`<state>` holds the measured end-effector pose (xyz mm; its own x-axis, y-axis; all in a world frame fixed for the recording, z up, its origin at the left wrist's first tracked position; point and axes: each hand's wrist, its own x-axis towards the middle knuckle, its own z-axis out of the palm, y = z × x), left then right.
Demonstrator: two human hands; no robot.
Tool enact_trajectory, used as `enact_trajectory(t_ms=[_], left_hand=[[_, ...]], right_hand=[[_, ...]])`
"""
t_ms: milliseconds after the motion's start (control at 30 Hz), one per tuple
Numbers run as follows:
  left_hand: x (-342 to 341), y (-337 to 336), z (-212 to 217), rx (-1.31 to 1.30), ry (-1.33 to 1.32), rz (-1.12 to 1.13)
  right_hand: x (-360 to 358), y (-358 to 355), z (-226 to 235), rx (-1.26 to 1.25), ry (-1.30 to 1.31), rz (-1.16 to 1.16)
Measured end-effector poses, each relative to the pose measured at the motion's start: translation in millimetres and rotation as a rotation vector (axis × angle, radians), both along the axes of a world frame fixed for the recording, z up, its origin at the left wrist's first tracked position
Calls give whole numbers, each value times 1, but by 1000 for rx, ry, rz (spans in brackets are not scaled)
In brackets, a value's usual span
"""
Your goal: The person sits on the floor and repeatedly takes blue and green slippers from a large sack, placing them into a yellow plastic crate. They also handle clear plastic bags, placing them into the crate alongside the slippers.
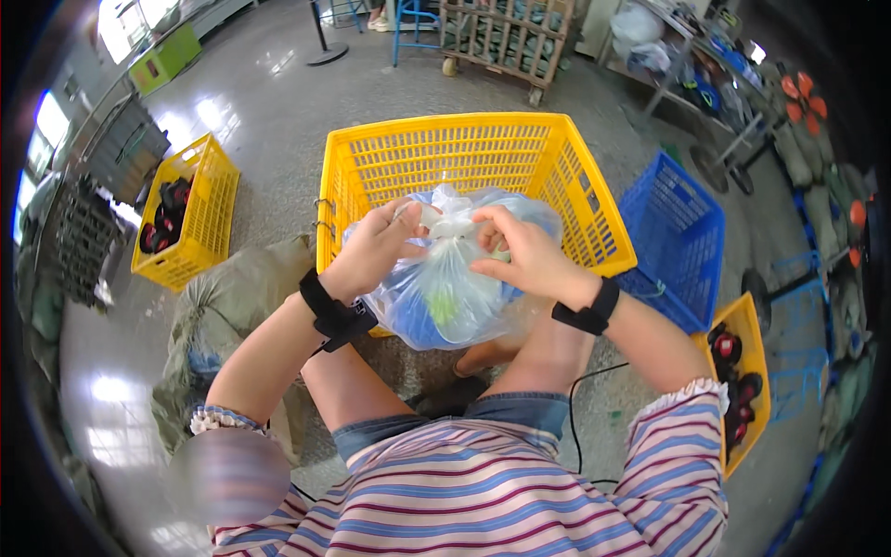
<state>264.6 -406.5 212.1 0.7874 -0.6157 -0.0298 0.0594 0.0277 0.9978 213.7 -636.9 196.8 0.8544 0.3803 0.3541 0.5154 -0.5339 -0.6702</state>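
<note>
A clear plastic bag point(455, 288) with blue and bright green contents bulges over the near side of a yellow crate point(445, 148), above my knees. Its neck is gathered into a white twisted knot at the top. My left hand point(382, 243) is at the left of this knot, its thumb and fingers closed on a bit of the plastic. On the other side, my right hand point(527, 245) is curved beside the neck, its thumb and forefinger apart with nothing seen between them. What exactly lies inside the bag is blurred by the plastic.
A blue crate point(682, 232) stands to the right of the yellow one. Yellow bins with dark and red parts sit at the left point(209, 209) and right point(756, 371). A greenish sack point(232, 316) slumps by my left leg; a black cable point(577, 408) runs near my right.
</note>
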Motion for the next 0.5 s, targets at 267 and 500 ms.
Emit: enact_trajectory(t_ms=[267,500], left_hand=[[2,0,0,-46,66,5],[23,-24,-15,487,-630,-22]], right_hand=[[22,30,48,-117,-184,-106],[35,33,148,708,-18,175]])
